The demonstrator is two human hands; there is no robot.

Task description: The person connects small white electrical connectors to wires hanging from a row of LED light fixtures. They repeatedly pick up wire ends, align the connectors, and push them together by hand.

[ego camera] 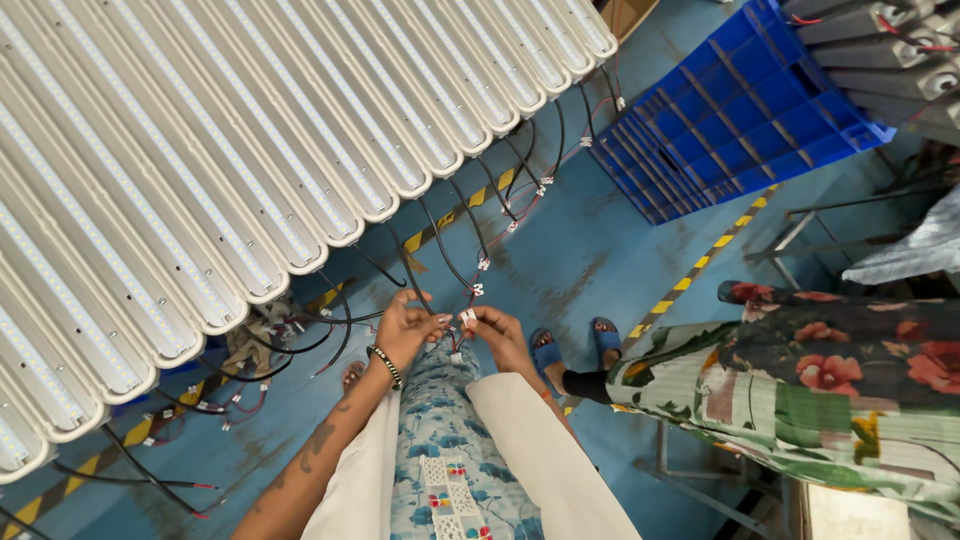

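Left hand (405, 325) and right hand (497, 335) meet low in the head view, fingertips pinched together on a small white connector (467, 318) held between them; both hands closed on it. A beaded bracelet (384, 365) sits on the left wrist. From the connector a black cable (440, 255) with thin red wire runs up to the end of a long white LED tube fixture (330, 150). That fixture is one of a slanted row of like fixtures lying side by side, filling the upper left, each trailing its own black cable and small white plug at the near end. Below the cables, blue floor (570, 260) crossed by a yellow-black striped tape line (690, 280). Blue plastic crates (730, 120) stand stacked at upper right. Another person in floral clothing (820, 370) stands just right of the hands, blue sandals (575, 345) on the floor.
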